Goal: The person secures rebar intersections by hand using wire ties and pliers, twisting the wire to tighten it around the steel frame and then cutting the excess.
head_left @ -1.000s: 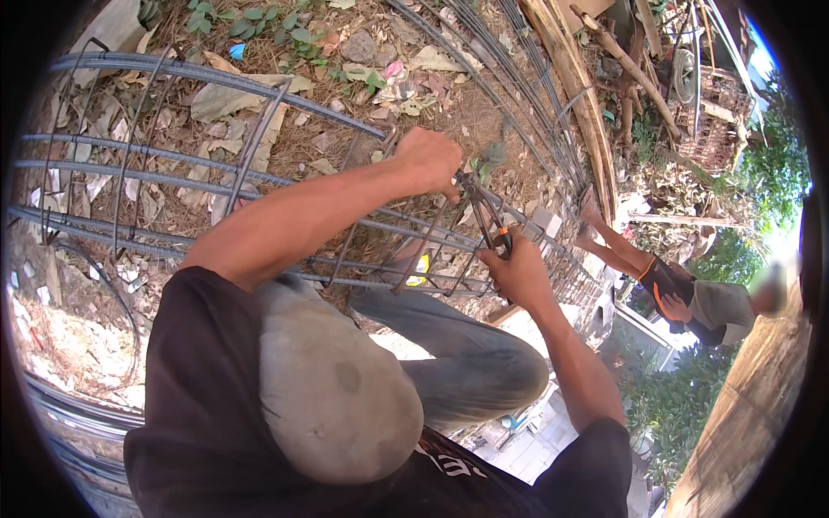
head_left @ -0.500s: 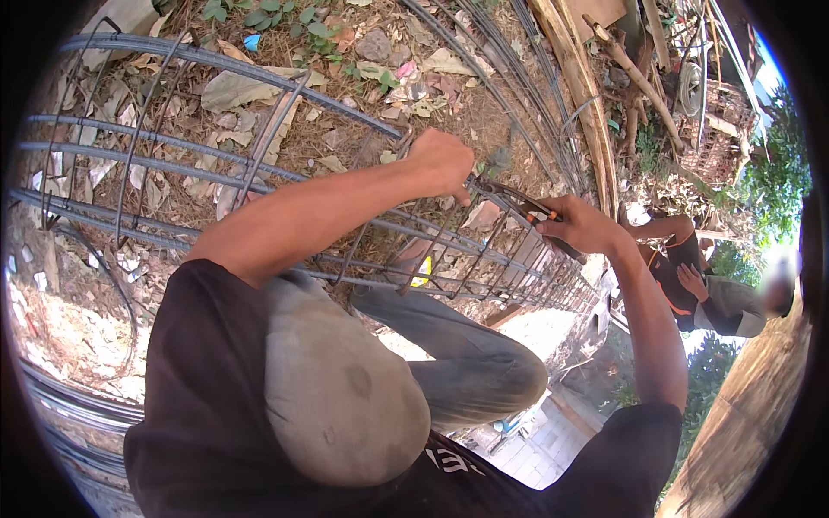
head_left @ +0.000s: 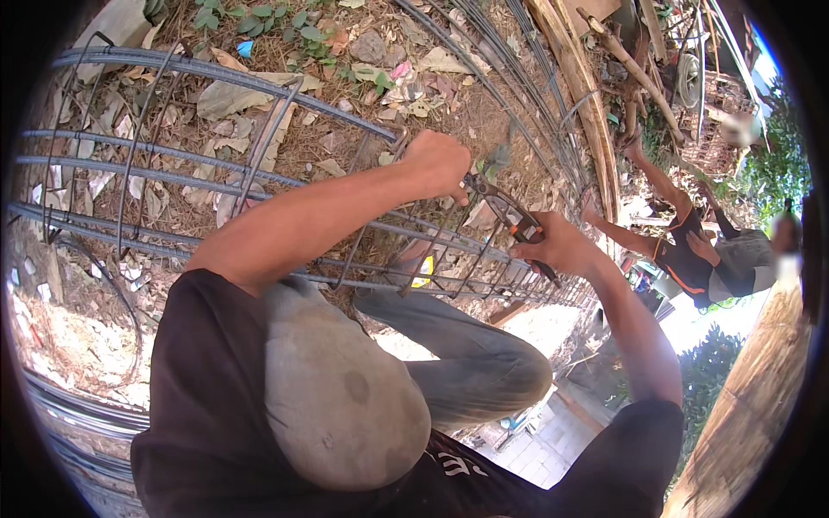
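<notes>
A long cage of steel rebar [head_left: 276, 93] with thin square stirrups runs from the left edge toward the middle right. My left hand [head_left: 439, 164] is a fist closed around its upper bar; the fingers' far side is hidden. In my right hand [head_left: 566, 244] are pincers with black and orange handles [head_left: 525, 231]. Their dark jaws lie beside my left thumb, touching or nearly touching the bar there. Whether any wire sits in the jaws is too small to tell. My bent knee [head_left: 484, 380] is below the cage.
Loose rebars [head_left: 505, 95] and a wooden pole [head_left: 579, 104] lie beyond the cage. Dry leaves, stones and scraps cover the ground. More bars [head_left: 78, 432] are stacked at lower left. At right are people [head_left: 691, 242] and a thick timber [head_left: 743, 388].
My right hand has shifted slightly left and down, and the pincers' handles now slant more steeply. My left hand stays on the bar. At the right, the people's arms have moved.
</notes>
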The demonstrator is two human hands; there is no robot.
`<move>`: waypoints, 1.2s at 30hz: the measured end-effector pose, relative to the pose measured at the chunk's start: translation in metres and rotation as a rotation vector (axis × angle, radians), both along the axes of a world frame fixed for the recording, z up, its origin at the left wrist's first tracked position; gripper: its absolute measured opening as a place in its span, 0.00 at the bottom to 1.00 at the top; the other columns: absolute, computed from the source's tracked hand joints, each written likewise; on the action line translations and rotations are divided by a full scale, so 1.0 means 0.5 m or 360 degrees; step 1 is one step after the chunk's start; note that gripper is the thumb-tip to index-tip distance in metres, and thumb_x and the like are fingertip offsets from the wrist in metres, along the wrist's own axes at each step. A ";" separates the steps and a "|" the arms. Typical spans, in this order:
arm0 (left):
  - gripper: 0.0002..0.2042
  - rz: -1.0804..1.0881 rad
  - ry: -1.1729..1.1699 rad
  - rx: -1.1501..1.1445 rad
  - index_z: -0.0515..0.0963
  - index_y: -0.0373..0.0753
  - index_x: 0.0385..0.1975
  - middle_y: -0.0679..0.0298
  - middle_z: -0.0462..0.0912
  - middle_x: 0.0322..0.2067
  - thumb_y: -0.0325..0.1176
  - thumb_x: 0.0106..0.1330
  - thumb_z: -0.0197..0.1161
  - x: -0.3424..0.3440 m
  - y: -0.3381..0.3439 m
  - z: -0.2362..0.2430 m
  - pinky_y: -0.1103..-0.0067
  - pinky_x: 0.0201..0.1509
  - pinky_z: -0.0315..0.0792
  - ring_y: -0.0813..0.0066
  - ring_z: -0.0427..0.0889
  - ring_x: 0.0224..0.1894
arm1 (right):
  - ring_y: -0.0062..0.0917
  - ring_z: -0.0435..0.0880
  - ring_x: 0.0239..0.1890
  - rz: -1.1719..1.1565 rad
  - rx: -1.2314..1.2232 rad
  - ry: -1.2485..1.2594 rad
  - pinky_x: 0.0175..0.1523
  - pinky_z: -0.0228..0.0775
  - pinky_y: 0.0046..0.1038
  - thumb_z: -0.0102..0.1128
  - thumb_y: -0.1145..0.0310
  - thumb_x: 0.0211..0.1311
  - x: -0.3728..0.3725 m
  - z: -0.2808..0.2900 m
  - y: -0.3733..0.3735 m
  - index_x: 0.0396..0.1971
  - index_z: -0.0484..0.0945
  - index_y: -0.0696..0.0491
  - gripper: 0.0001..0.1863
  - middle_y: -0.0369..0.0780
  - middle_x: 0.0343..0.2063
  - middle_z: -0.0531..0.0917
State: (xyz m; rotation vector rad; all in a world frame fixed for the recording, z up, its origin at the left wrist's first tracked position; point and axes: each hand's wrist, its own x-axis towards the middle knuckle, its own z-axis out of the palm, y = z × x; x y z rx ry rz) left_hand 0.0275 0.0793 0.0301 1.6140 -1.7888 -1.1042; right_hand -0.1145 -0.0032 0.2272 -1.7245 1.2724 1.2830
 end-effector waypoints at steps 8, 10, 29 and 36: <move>0.28 -0.0034 0.0006 -0.0008 0.82 0.35 0.18 0.55 0.84 0.21 0.60 0.46 0.74 0.005 0.001 0.015 0.66 0.35 0.76 0.55 0.85 0.30 | 0.50 0.85 0.34 0.0097 -0.0994 -0.0121 0.39 0.74 0.45 0.69 0.68 0.52 -0.095 -0.092 0.198 0.48 0.67 0.58 0.27 0.51 0.25 0.84; 0.28 -0.0088 0.0002 0.0033 0.83 0.34 0.18 0.54 0.84 0.21 0.60 0.46 0.74 0.004 0.001 0.016 0.66 0.36 0.77 0.55 0.85 0.31 | 0.50 0.84 0.35 0.0160 -0.1007 -0.0242 0.39 0.74 0.46 0.69 0.67 0.52 -0.111 -0.060 0.172 0.47 0.64 0.56 0.26 0.49 0.27 0.83; 0.29 -0.0048 -0.0121 0.0097 0.84 0.37 0.22 0.58 0.85 0.26 0.63 0.46 0.73 -0.006 -0.008 0.005 0.67 0.36 0.77 0.58 0.86 0.35 | 0.28 0.86 0.29 -0.0866 -0.0301 -0.0654 0.35 0.82 0.30 0.49 0.72 0.73 -0.195 -0.035 -0.005 0.69 0.60 0.51 0.26 0.41 0.31 0.84; 0.38 0.0025 -0.0189 0.0311 0.83 0.32 0.23 0.53 0.85 0.27 0.73 0.52 0.60 -0.006 -0.013 0.061 0.65 0.38 0.77 0.55 0.86 0.34 | 0.24 0.85 0.26 -0.1289 -0.0532 -0.0745 0.32 0.82 0.25 0.49 0.73 0.73 -0.386 -0.080 0.038 0.68 0.60 0.52 0.25 0.41 0.30 0.84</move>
